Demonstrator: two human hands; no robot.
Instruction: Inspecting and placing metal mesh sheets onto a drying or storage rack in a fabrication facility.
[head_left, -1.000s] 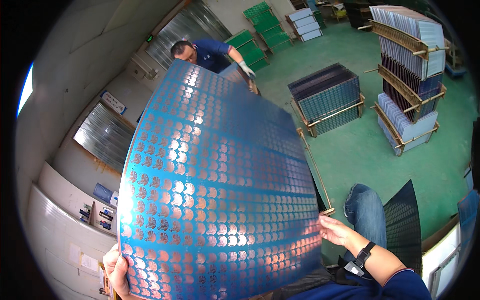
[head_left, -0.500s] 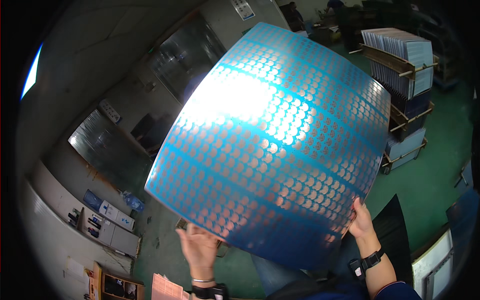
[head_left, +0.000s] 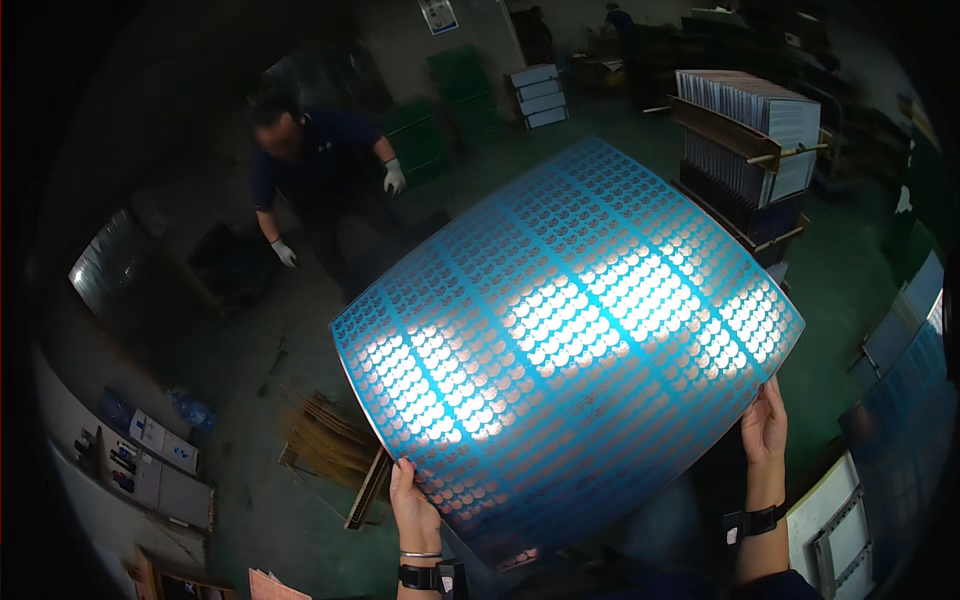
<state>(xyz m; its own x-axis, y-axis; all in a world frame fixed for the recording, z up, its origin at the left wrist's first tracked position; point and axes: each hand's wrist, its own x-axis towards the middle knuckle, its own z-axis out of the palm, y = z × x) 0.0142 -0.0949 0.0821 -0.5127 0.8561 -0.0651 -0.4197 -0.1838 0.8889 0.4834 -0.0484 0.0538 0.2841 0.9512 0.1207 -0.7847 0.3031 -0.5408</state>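
A large thin circuit board panel point(head_left: 480, 290), blue with rows of copper-coloured round pads, is held tilted in front of me. Bright glare lies across its middle. At its lower left edge, my left hand point(head_left: 413, 508) grips the rim, the thumb on the face and the other fingers mostly behind. My right hand point(head_left: 764, 422) is closed on the right edge near the corner, its fingers partly hidden by the panel. Both wrists wear black straps.
A person point(head_left: 320, 165) in dark clothes and white gloves bends beyond the panel at left. A rack of upright panels point(head_left: 745, 130) stands at far right. Below left is a wooden rack point(head_left: 335, 455) with brownish sheets. A white framed unit point(head_left: 835, 525) sits at lower right.
The panel has come down and tipped flatter, shifting its glare. My left hand, earlier with fingers spread at the lower edge, now grips the left edge. The gloved person has become visible.
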